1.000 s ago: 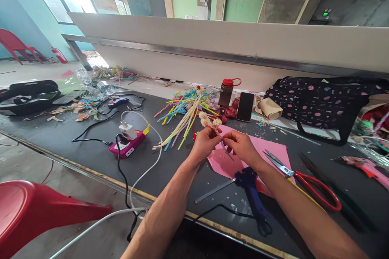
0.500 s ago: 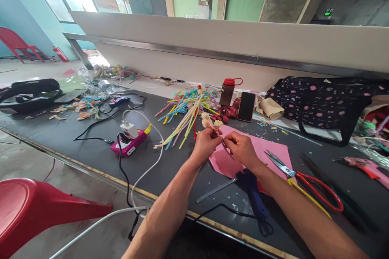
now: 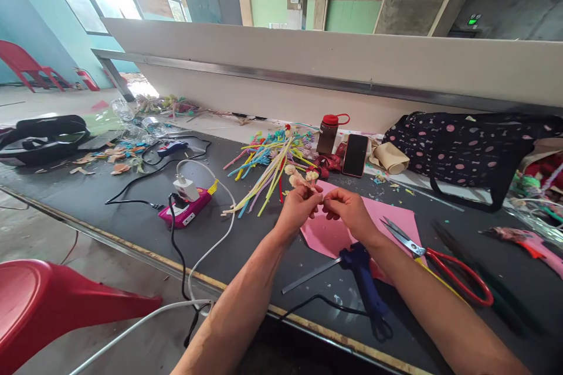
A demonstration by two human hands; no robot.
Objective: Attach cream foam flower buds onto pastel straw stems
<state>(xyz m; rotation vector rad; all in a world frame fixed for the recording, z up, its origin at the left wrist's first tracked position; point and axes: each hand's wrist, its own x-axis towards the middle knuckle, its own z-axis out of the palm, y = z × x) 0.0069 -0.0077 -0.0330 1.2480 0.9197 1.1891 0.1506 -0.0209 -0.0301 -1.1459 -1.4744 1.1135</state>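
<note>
My left hand (image 3: 298,207) is closed around the lower part of a small bunch of cream fluffy flowers (image 3: 296,178), whose heads poke out above the fingers. Beside it, my right hand (image 3: 347,210) has thumb and fingertips pinched close to the left fingertips; what lies in that pinch is too small to make out. Both hands are over a pink sheet (image 3: 398,217). Under my right wrist lies a dark blue glue gun (image 3: 367,284) with a glue stick (image 3: 311,276) sticking out of its end. Red-handled scissors (image 3: 417,248) rest open-bladed on the sheet's right edge.
Colourful pipe cleaners (image 3: 268,173) lie heaped beyond my hands. A brown bottle (image 3: 328,135) and a phone (image 3: 356,155) stand at the back, left of a patterned bag (image 3: 457,155). A magenta power strip (image 3: 189,211) with cables is left; a pink glue gun (image 3: 528,241) lies right.
My right hand's fingers have curled in closer, and the thin strand that hung below them no longer shows. The cream flowers have shifted slightly left.
</note>
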